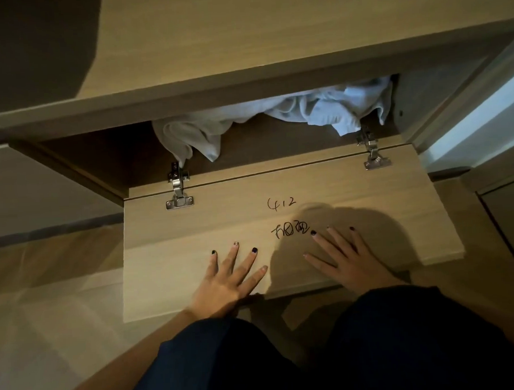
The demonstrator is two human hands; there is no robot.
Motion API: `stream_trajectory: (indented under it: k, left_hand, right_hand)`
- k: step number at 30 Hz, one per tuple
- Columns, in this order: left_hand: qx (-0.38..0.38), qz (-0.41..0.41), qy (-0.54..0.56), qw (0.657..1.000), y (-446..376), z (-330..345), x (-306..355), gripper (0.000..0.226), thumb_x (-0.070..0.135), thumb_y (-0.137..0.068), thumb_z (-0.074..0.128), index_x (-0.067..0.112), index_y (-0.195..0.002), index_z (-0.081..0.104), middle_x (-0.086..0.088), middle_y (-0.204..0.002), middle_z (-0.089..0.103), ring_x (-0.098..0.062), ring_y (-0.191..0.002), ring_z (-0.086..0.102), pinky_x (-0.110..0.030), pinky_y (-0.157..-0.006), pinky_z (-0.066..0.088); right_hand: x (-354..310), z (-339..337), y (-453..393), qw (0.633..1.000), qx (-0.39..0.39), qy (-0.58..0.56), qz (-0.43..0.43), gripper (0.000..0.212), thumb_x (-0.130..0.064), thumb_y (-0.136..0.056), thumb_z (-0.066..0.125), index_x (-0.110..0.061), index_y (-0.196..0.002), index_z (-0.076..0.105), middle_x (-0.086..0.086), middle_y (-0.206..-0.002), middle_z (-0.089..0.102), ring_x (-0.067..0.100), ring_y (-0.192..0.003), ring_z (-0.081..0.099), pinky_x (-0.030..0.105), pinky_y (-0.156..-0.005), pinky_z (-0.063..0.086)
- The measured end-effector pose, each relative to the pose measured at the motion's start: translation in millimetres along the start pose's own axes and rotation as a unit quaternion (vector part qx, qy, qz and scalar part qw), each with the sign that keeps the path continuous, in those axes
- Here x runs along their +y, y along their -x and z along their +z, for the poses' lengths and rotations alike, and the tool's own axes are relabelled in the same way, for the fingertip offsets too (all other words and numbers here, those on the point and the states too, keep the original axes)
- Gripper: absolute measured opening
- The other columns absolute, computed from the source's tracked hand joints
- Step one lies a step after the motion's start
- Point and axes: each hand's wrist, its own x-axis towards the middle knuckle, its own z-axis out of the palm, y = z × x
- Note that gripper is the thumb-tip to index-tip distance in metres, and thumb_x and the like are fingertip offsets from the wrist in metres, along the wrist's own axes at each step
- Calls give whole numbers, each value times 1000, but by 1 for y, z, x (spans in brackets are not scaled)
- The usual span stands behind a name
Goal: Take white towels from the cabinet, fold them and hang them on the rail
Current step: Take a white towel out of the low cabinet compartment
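Note:
Crumpled white towels [278,114] lie inside the low wooden cabinet [80,161], bunched along its opening, one end drooping at the left near a hinge. The cabinet's flap door [352,190] hangs folded down toward me, its inner face up, with handwriting on it. My left hand [227,281] lies flat on the door near its front edge, fingers spread and straight. My right hand [348,258] lies flat on the door to the right, fingers also spread. Neither hand holds anything. No rail is in view.
Two metal hinges [177,188] [373,151] join the door to the cabinet. A wooden top board [243,48] overhangs the opening. My dark-trousered knees [374,343] are just below the door's front edge. Pale floor [48,307] lies to the left, a door frame [467,120] at right.

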Motion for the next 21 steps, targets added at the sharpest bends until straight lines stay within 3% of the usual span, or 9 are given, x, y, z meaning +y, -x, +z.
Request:
stream_trajectory:
  k: [3, 6, 8, 10, 12, 14, 16, 19, 21]
  left_hand:
    - [-48, -15, 9, 999, -7, 15, 1, 111, 36, -56, 93, 18, -148, 34, -13, -157, 24, -44, -140, 26, -68, -94, 42]
    - [-76, 0, -11, 997, -13, 28, -5, 104, 28, -87, 71, 23, -154, -8, -14, -160, -16, -41, -140, -27, -70, -109, 6]
    - [-99, 1, -31, 995, -14, 27, -4, 98, 23, -94, 62, 26, -152, -17, -13, -158, -21, -39, -134, -37, -66, -109, -3]
    - [-92, -3, -16, 996, -16, 24, -2, 106, 25, -73, 84, 21, -154, 16, -18, -160, 15, -48, -144, 5, -67, -106, 24]
    - [-84, 8, -8, 996, -17, 26, -2, 105, 27, -50, 95, 18, -142, 46, -16, -145, 49, -45, -131, 46, -62, -93, 47]
    - [-55, 40, -6, 998, -21, 26, -5, 83, 30, -61, 88, 18, -136, 54, -14, -137, 58, -41, -124, 56, -56, -92, 52]
    - [28, 59, 5, 998, -29, 12, -13, 51, 35, -80, 63, 20, -128, 61, -9, -127, 66, -32, -110, 67, -44, -88, 56]
    - [120, -28, 162, 979, -54, -32, -35, 36, 35, -90, 42, 24, -120, 57, -5, -110, 72, -26, -77, 73, -33, -62, 58]
    - [169, -122, 219, 953, -77, -61, -52, 32, 31, -94, 45, 27, -125, 53, -3, -119, 68, -27, -90, 71, -36, -68, 57]
  right_hand:
    - [-1, 13, -16, 998, -37, 45, 4, 108, -40, -63, 84, -28, -152, 25, 20, -153, 29, 47, -137, 29, 74, -95, 36]
    - [-3, 21, -27, 998, -39, 49, -5, 127, -38, -47, 94, -31, -152, 24, 19, -158, 19, 48, -140, 23, 76, -96, 31]
    - [-1, 26, -31, 999, -25, 42, -5, 135, -36, -38, 96, -31, -152, 24, 19, -160, 9, 49, -141, 19, 78, -96, 29]
    - [0, 29, -31, 999, -16, 31, -6, 139, -32, -33, 97, -31, -152, 25, 19, -161, 5, 49, -142, 18, 78, -96, 27]
    - [-1, 31, -31, 1000, -7, 11, -9, 134, -27, -37, 93, -32, -153, 24, 17, -161, 9, 49, -142, 18, 79, -98, 25]
    - [-2, 26, -29, 1000, 4, -18, -5, 121, -33, -47, 85, -32, -152, 27, 15, -159, 19, 46, -142, 23, 78, -97, 29]
    - [2, 5, -35, 997, 25, -69, 17, 115, -50, -57, 80, -33, -153, 19, 14, -158, 20, 42, -141, 28, 73, -99, 34]
    - [23, -43, -65, 982, 67, -140, 112, 120, -62, -72, 71, -44, -147, -21, 8, -159, -21, 42, -147, -5, 67, -111, 18]
    - [36, -68, -89, 961, 26, -213, 174, 129, -61, -70, 74, -48, -141, -32, 6, -152, -39, 43, -142, -26, 69, -109, 14]
